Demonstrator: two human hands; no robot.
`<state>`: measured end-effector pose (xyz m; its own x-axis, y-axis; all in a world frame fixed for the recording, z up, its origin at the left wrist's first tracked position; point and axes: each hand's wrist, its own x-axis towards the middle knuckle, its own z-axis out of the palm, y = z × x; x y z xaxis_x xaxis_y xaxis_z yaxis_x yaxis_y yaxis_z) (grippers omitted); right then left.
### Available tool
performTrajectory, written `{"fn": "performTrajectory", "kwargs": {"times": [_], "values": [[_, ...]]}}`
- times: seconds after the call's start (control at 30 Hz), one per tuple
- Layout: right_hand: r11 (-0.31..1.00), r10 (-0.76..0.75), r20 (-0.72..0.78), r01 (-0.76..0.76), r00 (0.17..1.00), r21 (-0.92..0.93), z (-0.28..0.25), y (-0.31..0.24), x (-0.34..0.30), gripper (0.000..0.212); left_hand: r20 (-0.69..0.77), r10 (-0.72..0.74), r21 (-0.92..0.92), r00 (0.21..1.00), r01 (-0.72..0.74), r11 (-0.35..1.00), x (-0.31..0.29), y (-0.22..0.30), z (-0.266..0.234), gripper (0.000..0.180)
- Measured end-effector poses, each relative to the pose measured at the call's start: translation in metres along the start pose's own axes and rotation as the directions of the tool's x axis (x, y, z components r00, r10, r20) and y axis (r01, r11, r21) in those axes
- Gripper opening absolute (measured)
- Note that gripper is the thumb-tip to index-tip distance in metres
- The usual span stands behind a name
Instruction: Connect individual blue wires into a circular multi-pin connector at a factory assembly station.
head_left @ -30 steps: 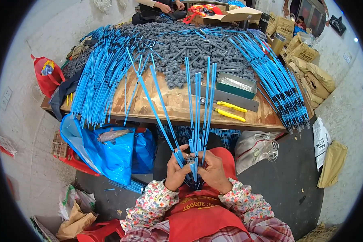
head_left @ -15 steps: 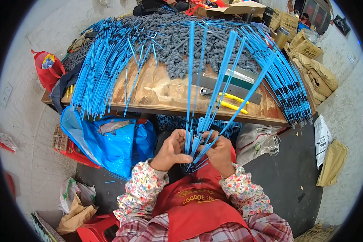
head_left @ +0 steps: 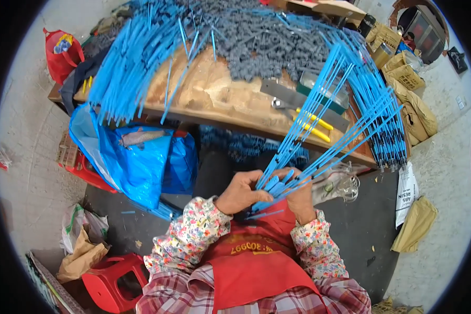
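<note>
Both my hands grip a bundle of thin blue plastic sticks (head_left: 283, 153) above my red apron (head_left: 261, 267). My left hand (head_left: 244, 192) is closed round the bundle's lower left side, its thumb lying across the sticks. On the right side my right hand (head_left: 300, 196) has its fingers wrapped round them, partly hidden behind the blue. Up and to the right the sticks lean, fanned into two groups with a gap between. Short flat blue ends show between my hands. The long ends pass in front of the table's right part.
A wooden table (head_left: 209, 94) carries grey plastic fittings (head_left: 272, 47), loose blue sticks (head_left: 128, 68), stacked blue sticks (head_left: 387, 125) and yellow-handled pliers (head_left: 313, 131). Below stand a blue bag (head_left: 141, 172) and a red stool (head_left: 107, 285). Sacks (head_left: 416, 225) lie at right.
The bundle has tilted from nearly upright toward the right, and its sticks have spread into two groups. Both hands have shifted slightly right, still gripping it. The whole view has shifted too.
</note>
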<state>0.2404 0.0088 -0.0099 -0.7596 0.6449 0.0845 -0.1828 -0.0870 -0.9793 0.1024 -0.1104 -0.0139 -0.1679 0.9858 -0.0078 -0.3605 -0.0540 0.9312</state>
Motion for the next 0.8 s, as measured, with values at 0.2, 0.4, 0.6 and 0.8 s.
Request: {"fn": "performTrajectory", "kwargs": {"times": [0.2, 0.4, 0.6, 0.8], "values": [[0.960, -0.162, 0.057, 0.171, 0.985, -0.220, -0.008, 0.012, 0.014, 0.018, 0.029, 0.027, 0.103, 0.999, -0.029, 0.994, 0.003, 0.008, -0.013, 0.031], [0.992, -0.055, 0.068, 0.047, 0.996, 0.117, -0.011, 0.009, 0.003, 0.024, 0.080, 0.248, 0.330, 0.965, -0.261, 0.907, 0.000, -0.001, -0.005, 0.025], [0.979, -0.093, 0.119, 0.069, 0.988, 0.192, -0.015, 0.013, -0.002, 0.025, 0.082, 0.122, 0.156, 0.989, -0.133, 0.979, -0.008, 0.005, -0.004, 0.021], [0.998, -0.036, 0.137, 0.030, 0.990, 0.048, -0.034, 0.024, -0.007, 0.025, 0.160, 0.359, 0.374, 0.920, -0.393, 0.840, -0.003, 0.000, -0.001, 0.024]]}}
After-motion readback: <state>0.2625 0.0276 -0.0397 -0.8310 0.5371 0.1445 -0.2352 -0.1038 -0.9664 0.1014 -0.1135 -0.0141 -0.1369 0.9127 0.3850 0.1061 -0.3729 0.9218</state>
